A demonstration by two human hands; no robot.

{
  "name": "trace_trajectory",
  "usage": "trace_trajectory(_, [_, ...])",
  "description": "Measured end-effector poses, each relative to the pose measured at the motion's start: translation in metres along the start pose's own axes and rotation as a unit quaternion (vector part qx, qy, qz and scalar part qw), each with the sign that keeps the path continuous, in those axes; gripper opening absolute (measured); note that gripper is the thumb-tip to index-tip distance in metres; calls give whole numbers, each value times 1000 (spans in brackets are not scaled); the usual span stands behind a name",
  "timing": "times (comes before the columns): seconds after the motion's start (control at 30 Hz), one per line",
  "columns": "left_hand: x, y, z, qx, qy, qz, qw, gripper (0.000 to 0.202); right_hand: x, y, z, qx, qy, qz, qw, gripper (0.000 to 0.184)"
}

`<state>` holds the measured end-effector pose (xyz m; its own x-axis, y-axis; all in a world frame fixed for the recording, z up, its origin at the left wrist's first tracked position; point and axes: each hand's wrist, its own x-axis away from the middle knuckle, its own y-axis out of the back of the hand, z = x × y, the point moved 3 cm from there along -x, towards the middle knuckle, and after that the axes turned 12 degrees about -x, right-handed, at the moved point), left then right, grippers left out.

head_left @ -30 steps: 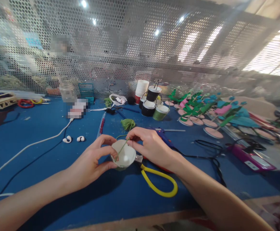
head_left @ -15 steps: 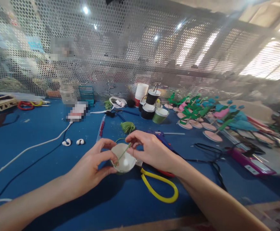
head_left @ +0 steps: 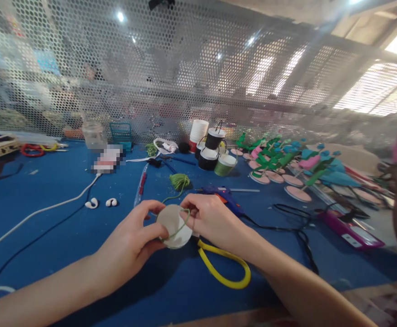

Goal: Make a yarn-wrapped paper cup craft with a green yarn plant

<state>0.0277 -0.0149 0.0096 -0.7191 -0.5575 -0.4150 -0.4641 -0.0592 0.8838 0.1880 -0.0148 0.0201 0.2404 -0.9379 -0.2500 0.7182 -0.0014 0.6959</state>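
Note:
Between my two hands is a small white paper cup (head_left: 175, 227), its open mouth tilted up toward me. My left hand (head_left: 133, 236) grips its left rim, thumb and fingers closed round the wall. A green cord (head_left: 186, 219) arcs across the cup's mouth, and my right hand (head_left: 207, 215) pinches it at the right rim. The cord leads back to a bundle of green yarn (head_left: 180, 181) beyond the cup. Behind my right hand lies a blue glue gun (head_left: 227, 200). Yellow loop handles (head_left: 241, 277), probably of scissors, lie below my right wrist.
Black and green cups with cord handles (head_left: 225, 164) stand at the back beside stacked white cups (head_left: 198, 131). Several paper flowers on pink discs (head_left: 297, 194) fill the right side. A purple power strip (head_left: 351, 231) lies near black cables. White earbuds (head_left: 111, 202) lie at left; a perforated screen (head_left: 171, 91) rises behind.
The cup has tilted a little more toward me. The green cord, earlier stretched straight between my fingers, now bows in a loop at the right rim. My right hand has lowered slightly.

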Motion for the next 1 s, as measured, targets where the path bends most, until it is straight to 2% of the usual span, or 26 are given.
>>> trace_trajectory(0.17, [0, 1, -2, -9, -3, -1, 1000, 12, 0, -1, 0, 28, 31, -22, 999, 9])
trace_trajectory(1.0, [0, 0, -2, -38, -20, -20, 999, 12, 1, -3, 0, 64, 67, -67, 993, 8])
